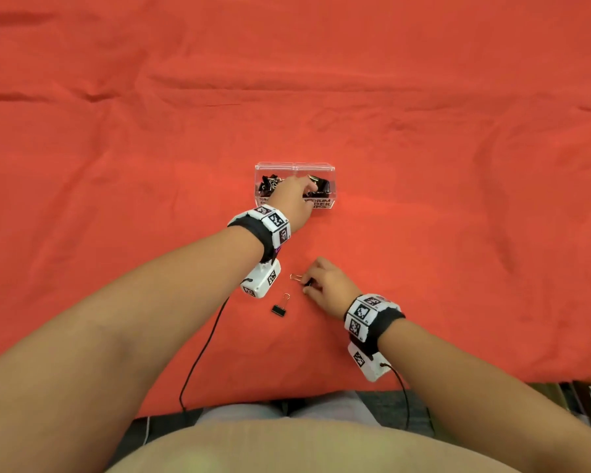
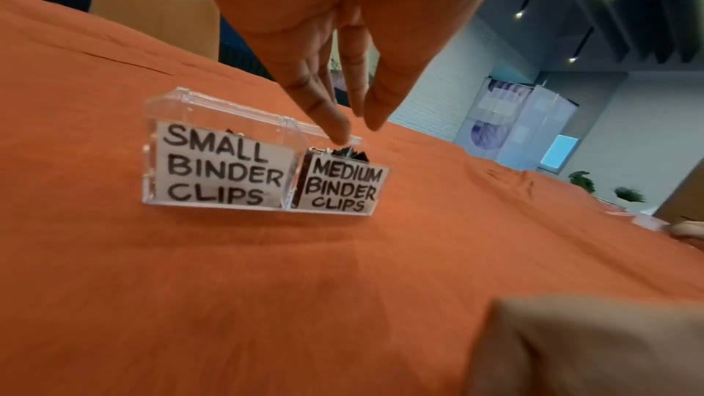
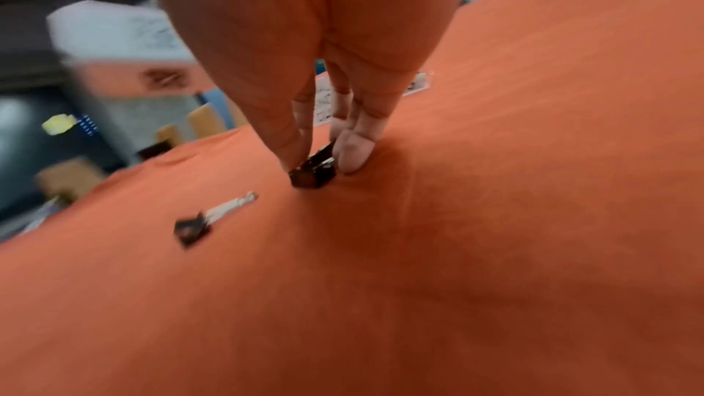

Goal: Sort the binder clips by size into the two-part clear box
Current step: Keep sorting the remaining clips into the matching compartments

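Observation:
The two-part clear box point(image 1: 296, 164) stands mid-table, with black clips in both halves. Its labels read SMALL BINDER CLIPS point(image 2: 221, 167) on the left and MEDIUM BINDER CLIPS point(image 2: 343, 188) on the right. My left hand point(image 1: 299, 189) hovers over the medium half with straight fingers pointing down point(image 2: 356, 131) and holds nothing that I can see. Nearer to me, my right hand point(image 1: 307, 285) pinches a black binder clip point(image 3: 314, 175) lying on the cloth, its wire handle point(image 1: 296, 277) sticking out left. A second black clip point(image 1: 279, 308) point(image 3: 192, 229) lies loose just left of it.
A wrinkled red cloth point(image 1: 423, 165) covers the whole table. A black cable point(image 1: 198, 356) runs from the left wrist camera down over the front edge point(image 1: 287, 397). My lap lies below that edge.

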